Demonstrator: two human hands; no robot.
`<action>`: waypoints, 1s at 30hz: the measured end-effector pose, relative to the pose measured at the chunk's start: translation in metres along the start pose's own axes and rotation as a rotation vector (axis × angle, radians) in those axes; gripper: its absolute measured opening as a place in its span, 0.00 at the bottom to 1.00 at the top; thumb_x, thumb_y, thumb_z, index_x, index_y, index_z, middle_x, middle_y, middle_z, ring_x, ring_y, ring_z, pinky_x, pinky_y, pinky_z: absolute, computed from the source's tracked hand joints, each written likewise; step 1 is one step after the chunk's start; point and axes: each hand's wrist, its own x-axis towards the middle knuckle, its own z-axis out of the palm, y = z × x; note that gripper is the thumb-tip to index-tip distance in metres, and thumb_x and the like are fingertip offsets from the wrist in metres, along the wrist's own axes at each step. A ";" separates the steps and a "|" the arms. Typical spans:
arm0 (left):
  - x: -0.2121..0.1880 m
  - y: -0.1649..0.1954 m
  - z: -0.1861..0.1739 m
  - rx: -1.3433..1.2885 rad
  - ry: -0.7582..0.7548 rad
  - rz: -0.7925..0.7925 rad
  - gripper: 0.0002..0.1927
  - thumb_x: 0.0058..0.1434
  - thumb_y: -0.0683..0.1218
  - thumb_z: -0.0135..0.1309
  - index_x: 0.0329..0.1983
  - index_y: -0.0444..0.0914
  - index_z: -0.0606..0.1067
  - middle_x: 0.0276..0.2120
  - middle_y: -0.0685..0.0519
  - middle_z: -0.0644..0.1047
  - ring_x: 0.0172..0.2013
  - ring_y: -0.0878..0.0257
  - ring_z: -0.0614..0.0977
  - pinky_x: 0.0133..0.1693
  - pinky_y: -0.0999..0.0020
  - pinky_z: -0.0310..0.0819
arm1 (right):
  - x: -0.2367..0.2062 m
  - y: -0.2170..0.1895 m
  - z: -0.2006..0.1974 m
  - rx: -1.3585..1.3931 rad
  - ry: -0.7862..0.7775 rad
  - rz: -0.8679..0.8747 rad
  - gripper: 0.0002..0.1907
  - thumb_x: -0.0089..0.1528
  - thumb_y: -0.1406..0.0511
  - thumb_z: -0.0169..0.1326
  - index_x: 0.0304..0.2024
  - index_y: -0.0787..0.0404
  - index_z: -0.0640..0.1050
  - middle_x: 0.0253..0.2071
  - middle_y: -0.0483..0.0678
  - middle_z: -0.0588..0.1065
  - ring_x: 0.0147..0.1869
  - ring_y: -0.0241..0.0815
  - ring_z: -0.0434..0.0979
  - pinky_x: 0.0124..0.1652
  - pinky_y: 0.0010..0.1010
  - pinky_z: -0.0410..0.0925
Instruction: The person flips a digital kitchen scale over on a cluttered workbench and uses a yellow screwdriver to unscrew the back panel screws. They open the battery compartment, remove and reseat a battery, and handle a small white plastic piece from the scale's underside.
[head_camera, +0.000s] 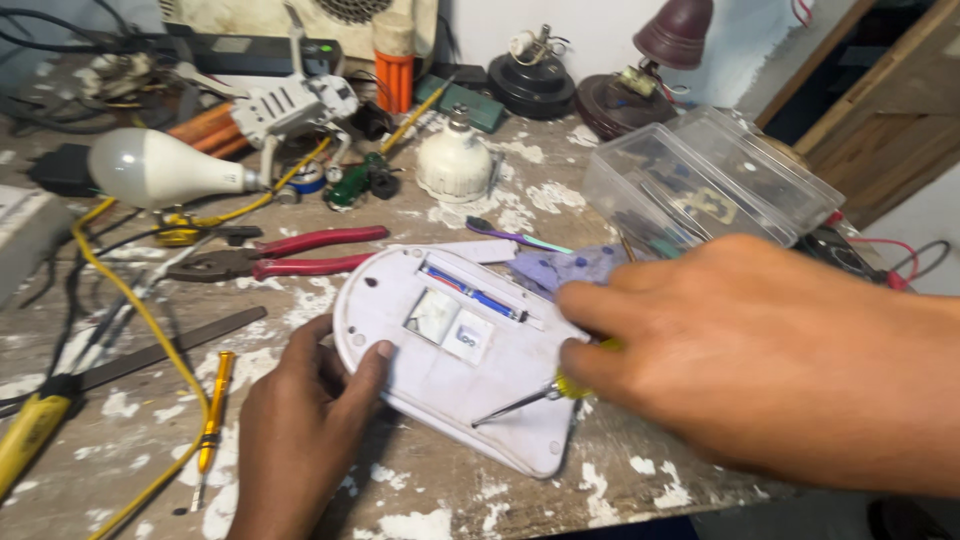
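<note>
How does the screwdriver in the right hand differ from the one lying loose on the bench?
The held screwdriver is gripped in the right hand, its tip over the white device; the loose screwdriver lies untouched on the bench, beside the left hand. The held one points left, the loose one runs near vertical. The held handle is mostly hidden, the loose one fully visible. Both have yellow handles.

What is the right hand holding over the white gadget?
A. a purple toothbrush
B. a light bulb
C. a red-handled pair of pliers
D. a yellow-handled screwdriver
D: the right hand grips a yellow-handled screwdriver, its metal tip resting on the back of the white device, which the left hand steadies at its edge.
</note>
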 end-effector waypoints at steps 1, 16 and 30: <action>0.000 0.000 -0.001 0.007 -0.006 -0.002 0.30 0.55 0.59 0.64 0.57 0.39 0.76 0.18 0.48 0.80 0.19 0.54 0.82 0.25 0.58 0.74 | -0.002 0.003 0.002 0.020 -0.021 0.076 0.15 0.56 0.58 0.56 0.44 0.52 0.77 0.41 0.44 0.72 0.42 0.44 0.79 0.31 0.42 0.72; -0.013 0.014 0.013 0.041 0.031 0.032 0.27 0.56 0.58 0.60 0.53 0.37 0.77 0.21 0.47 0.81 0.22 0.54 0.83 0.28 0.57 0.76 | 0.016 0.040 0.095 0.894 0.610 0.542 0.17 0.60 0.54 0.60 0.47 0.55 0.84 0.39 0.45 0.83 0.40 0.37 0.82 0.43 0.32 0.75; -0.027 0.035 0.046 0.210 0.211 0.069 0.27 0.58 0.56 0.61 0.56 0.36 0.77 0.25 0.46 0.81 0.24 0.51 0.82 0.29 0.56 0.75 | 0.075 0.004 0.152 1.255 0.928 0.144 0.13 0.63 0.66 0.57 0.50 0.62 0.75 0.42 0.46 0.78 0.47 0.36 0.77 0.48 0.30 0.71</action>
